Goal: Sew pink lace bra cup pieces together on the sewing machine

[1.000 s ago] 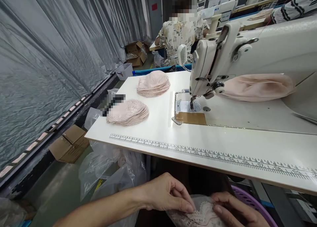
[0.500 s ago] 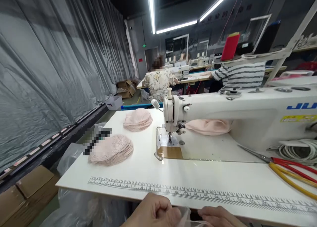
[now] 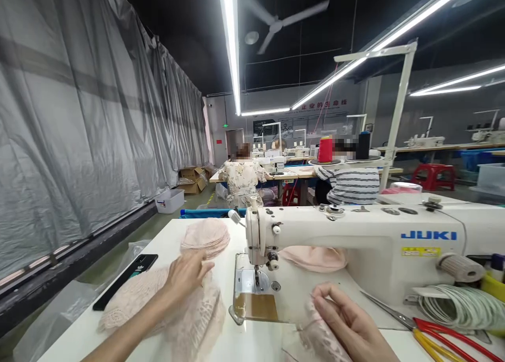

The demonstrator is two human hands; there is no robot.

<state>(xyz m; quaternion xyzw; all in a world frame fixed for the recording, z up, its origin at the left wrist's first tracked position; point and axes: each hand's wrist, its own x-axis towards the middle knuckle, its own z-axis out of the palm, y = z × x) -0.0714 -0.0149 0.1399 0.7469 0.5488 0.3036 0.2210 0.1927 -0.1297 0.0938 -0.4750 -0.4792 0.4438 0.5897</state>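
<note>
My left hand (image 3: 188,272) reaches over the pink lace pieces on the left of the white table, its fingers curled above a blurred piece of pink lace (image 3: 199,320). A stack of pink lace cups (image 3: 134,299) lies under and beside my left forearm, and another pink stack (image 3: 205,235) sits just beyond the fingers. At the right, my right hand (image 3: 339,309) pinches a pink lace strip (image 3: 319,333) in front of the white sewing machine (image 3: 315,228). The needle area (image 3: 257,280) is between both hands.
A black phone (image 3: 126,280) lies at the table's left edge. Red-and-yellow-handled scissors (image 3: 410,322) and coiled pale cord (image 3: 450,307) are at the right. Pink fabric (image 3: 315,258) rests behind the machine arm. Two people sit at tables ahead.
The view has tilted upward. My hands have risen from the table's front edge and moved apart, the left over the lace stacks, the right before the machine. Pink lace now shows at both hands.
</note>
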